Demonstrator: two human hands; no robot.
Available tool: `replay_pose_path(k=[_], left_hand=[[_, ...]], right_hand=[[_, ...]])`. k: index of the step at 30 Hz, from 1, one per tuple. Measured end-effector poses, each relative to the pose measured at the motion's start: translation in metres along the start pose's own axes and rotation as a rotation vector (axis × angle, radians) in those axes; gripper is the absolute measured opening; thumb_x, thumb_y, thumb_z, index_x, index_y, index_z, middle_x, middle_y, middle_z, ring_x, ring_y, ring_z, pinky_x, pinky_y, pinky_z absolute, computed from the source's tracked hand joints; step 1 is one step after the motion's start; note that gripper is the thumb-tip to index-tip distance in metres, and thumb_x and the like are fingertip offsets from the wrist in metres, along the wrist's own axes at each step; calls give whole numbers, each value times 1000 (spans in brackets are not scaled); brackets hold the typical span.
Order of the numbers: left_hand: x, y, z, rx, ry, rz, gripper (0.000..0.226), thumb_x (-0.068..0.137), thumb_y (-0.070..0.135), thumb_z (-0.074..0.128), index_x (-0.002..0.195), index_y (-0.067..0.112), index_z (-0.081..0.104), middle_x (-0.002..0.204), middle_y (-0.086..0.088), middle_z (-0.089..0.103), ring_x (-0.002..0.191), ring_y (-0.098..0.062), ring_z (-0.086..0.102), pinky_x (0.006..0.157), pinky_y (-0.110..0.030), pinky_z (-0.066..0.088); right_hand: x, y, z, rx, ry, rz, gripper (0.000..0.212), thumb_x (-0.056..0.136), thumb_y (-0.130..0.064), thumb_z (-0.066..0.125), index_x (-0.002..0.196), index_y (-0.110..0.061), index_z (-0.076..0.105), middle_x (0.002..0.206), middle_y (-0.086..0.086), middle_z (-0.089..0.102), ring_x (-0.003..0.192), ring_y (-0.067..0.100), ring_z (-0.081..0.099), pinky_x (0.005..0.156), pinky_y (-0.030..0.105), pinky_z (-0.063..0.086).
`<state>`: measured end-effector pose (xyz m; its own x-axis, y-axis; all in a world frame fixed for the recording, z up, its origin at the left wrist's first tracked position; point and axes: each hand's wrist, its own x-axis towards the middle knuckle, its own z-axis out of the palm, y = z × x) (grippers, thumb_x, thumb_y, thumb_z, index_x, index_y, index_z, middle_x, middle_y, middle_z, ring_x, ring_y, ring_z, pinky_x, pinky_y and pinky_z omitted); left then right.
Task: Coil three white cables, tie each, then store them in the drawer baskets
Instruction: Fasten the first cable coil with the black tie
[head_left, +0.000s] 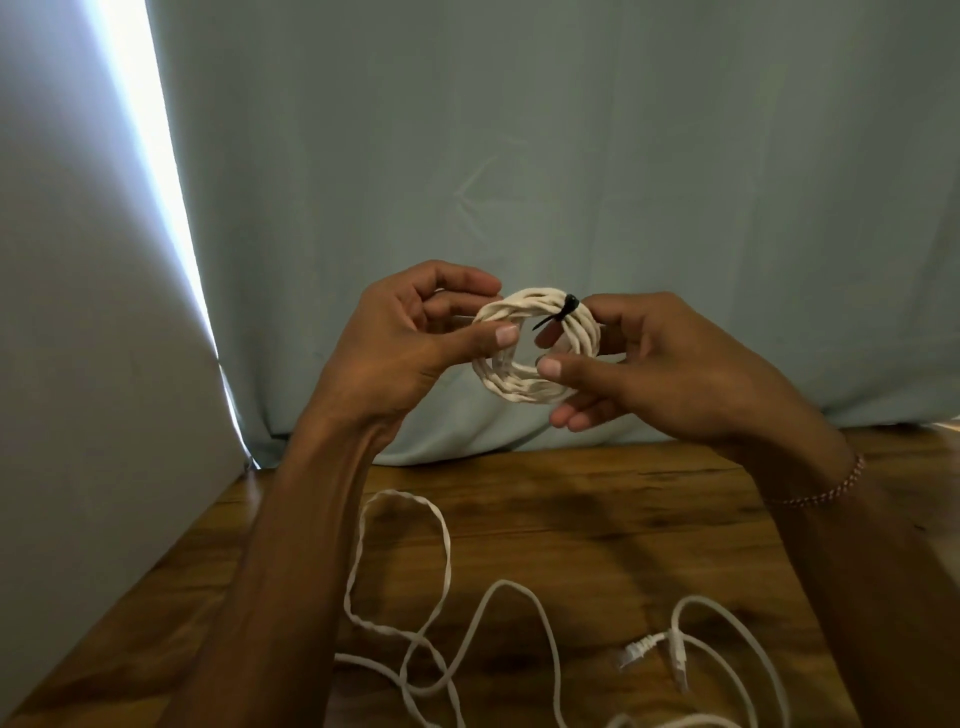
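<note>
Already one twisted white cable, wound into a small round coil (537, 348), is wearing a thin black tie (558, 313) and is being held up above the brown wooden counter (649, 519). Loose white cables (431, 613) are lying uncoiled there, so I judge most coiling, tying and all storing is remaining; no drawer is showing. Left hand (410, 338) is pinching the coil's left rim; right hand (639, 358) is pinching its right side, both grips raised at chest height.

coiled white cable (535, 353) — black-tied, held aloft | loose white cables (415, 623) — on table
</note>
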<state>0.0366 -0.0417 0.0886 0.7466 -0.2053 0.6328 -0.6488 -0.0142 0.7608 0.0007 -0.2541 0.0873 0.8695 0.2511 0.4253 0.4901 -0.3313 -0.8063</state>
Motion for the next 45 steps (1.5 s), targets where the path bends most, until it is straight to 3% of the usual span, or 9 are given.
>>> replay_pose_path(k=[9,12,16,21,25,28,34,40,45], left_hand=[[0,3,-5,-204,-131,-410,78,70,57,69,118,-4,65,108,-26,73,101,-38,73,80,-40,63],[4,-2,4,-236,-19,-429,62,79,48,67,106,-7,70,100,-27,74,92,-36,75,72,-38,63],[5,-13,7,-147,41,-376,17,89,14,71,94,-2,75,87,-22,76,73,-27,74,64,-33,63],[7,-14,6,-109,99,-338,13,86,9,74,94,-2,75,81,-19,75,70,-28,74,61,-33,63],[6,-16,10,-10,131,-275,17,86,10,76,101,2,78,84,-19,77,74,-28,73,68,-35,64],[6,-20,14,149,134,-191,18,90,13,73,107,10,79,79,-9,78,70,-21,73,69,-33,64],[9,-26,14,498,-15,-134,20,100,21,62,111,19,78,82,-4,77,78,-23,74,82,-47,62],[6,-27,23,434,23,-96,19,99,17,64,111,17,78,85,-3,78,80,-23,75,81,-49,62],[6,-34,41,281,-12,-108,14,98,21,65,103,20,78,92,-6,78,86,-21,74,83,-37,63]], right_hand=[[9,10,7,-276,351,-297,39,80,-7,83,113,-26,77,114,-11,74,94,2,71,83,23,59],[8,11,5,-346,226,-363,51,81,12,73,120,-21,74,134,-7,65,121,3,61,98,22,54],[3,7,0,-386,37,-316,52,87,6,68,126,-29,70,144,-14,57,132,-1,51,102,17,49],[0,3,-3,-225,59,-244,33,87,-13,69,112,-33,76,136,-13,63,121,4,62,98,29,56],[5,8,5,-191,213,-178,19,80,-37,79,98,-30,77,124,-9,71,91,8,75,86,38,62],[12,15,12,-222,298,-158,22,81,-25,83,100,-27,73,108,-7,75,77,9,75,76,39,64],[17,20,9,-180,275,-45,38,80,-22,85,113,-27,68,106,-7,75,82,7,75,74,31,63],[8,24,-10,155,107,144,39,84,-14,78,120,-10,65,89,12,78,79,23,77,68,33,63],[-4,42,-23,210,179,187,36,81,-14,79,116,-11,69,90,15,78,83,28,77,71,36,63]])
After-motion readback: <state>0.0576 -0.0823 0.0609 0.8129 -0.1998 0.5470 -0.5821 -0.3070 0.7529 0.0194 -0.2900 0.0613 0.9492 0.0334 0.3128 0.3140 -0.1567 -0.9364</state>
